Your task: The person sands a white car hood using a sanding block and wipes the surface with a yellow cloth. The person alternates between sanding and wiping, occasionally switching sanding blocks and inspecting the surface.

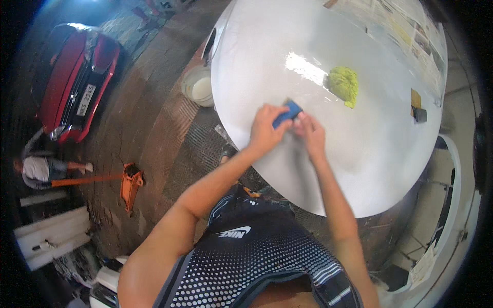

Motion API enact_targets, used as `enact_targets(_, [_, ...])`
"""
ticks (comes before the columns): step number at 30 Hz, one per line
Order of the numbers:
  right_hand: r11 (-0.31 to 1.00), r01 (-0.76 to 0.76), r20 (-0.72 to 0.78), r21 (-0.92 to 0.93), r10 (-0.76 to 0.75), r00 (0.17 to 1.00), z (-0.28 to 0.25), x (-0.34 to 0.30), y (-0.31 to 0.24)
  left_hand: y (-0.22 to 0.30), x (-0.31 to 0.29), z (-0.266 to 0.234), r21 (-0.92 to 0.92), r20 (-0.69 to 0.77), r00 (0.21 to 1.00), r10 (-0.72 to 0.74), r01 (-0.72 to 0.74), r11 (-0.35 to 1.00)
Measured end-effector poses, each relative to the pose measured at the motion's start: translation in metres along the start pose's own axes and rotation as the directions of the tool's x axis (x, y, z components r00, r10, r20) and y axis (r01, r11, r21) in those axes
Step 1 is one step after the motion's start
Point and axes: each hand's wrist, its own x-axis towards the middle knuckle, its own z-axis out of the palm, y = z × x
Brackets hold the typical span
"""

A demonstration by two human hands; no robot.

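Observation:
A blue sanding block [287,114] is held over the near left part of a large, glossy white car panel [354,164]. My left hand [266,127] grips it, thumb and fingers on its two sides. At its right end, the fingers of my right hand [310,134] close on its corner. A brownish edge, perhaps sandpaper, shows at the block's far end; its underside is hidden. Beyond my right hand, a crumpled yellow-green cloth [343,84] lies on the panel. Further right are a dark block [419,115] and a brown piece [415,97] that looks like sandpaper.
Newspaper sheets [405,31] cover the panel's far right. A bucket [189,82] with whitish liquid stands beside its left edge. On the floor to the left are an orange floor jack [131,187], a red car [77,84] and another person [38,169]. A white frame [454,205] stands right.

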Motion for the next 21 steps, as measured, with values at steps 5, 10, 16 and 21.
enact_targets(5, [0.979,-0.011,-0.193,0.202,0.051,0.98,0.046,-0.043,0.012,-0.015,-0.016,-0.013,-0.167,0.316,0.948,0.018,0.037,0.985])
enact_targets(10, [0.952,0.016,-0.33,0.305,0.09,0.94,0.103,-0.035,-0.019,-0.049,0.028,-0.061,-0.323,0.494,0.862,0.115,0.059,0.945])
enact_targets(16, [0.932,0.098,-0.588,0.349,0.136,0.798,0.14,-0.018,-0.018,-0.129,0.103,-0.076,-0.287,0.766,0.628,-0.14,0.528,0.799])
enact_targets(21, [0.955,0.144,-0.839,0.26,0.15,0.523,0.115,-0.064,-0.01,-0.155,0.29,-0.062,0.153,0.264,0.955,-0.138,0.1,0.983])
